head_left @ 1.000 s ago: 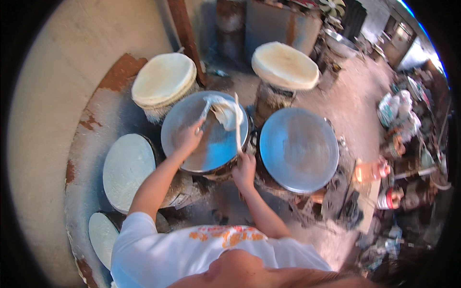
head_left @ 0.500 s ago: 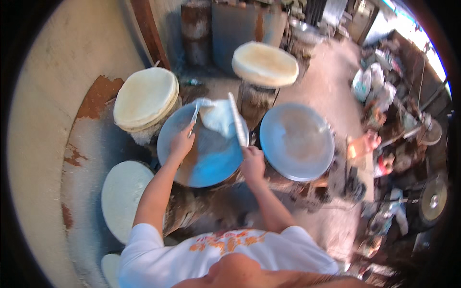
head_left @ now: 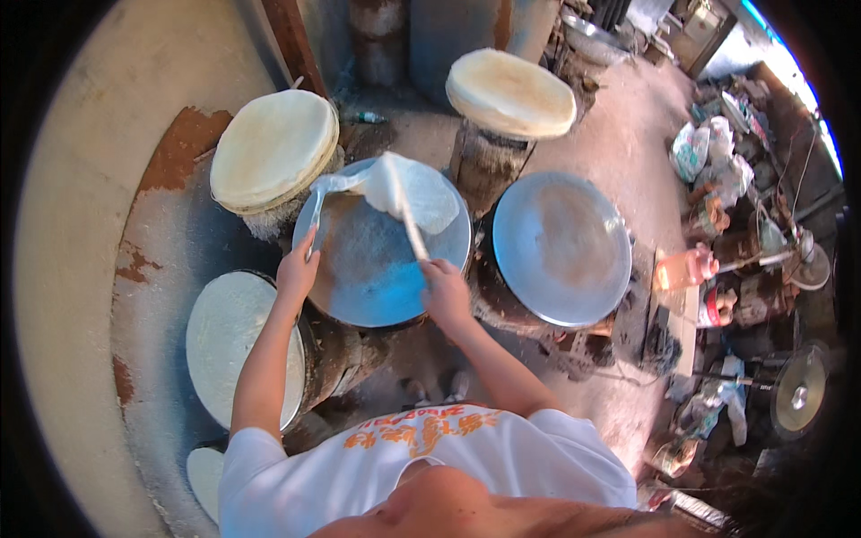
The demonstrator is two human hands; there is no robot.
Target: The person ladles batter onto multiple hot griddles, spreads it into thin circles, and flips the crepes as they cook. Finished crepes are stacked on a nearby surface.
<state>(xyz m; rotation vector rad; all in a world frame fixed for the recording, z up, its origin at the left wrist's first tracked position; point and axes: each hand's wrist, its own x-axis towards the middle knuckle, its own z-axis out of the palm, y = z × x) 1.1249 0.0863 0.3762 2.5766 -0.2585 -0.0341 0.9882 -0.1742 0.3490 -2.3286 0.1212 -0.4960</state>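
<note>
A round griddle (head_left: pixel 359 269) lies before me, its surface grey with a brown patch and a blue sheen. White wet batter (head_left: pixel 430 202) sits in a lump over its far part. My left hand (head_left: pixel 297 269) is closed round a thin metal-handled tool (head_left: pixel 317 211); batter coats its far end, so its shape is unclear. My right hand (head_left: pixel 445 291) grips a long pale spatula (head_left: pixel 413 233), whose far end is covered by the batter. A strand of batter stretches between the two tools at the griddle's far edge.
A second round griddle (head_left: pixel 563 251) stands at the right. Stacks of pale flatbreads rest at the far left (head_left: pixel 273 148) and far middle (head_left: pixel 511 94). A large white round (head_left: pixel 235 350) lies at the near left. A pink bottle (head_left: pixel 686 269) and clutter line the right side.
The batter has been drawn right and gathered on the spatula, which now tilts left at its tip. My left hand has shifted left with its tool. The whole view has moved slightly.
</note>
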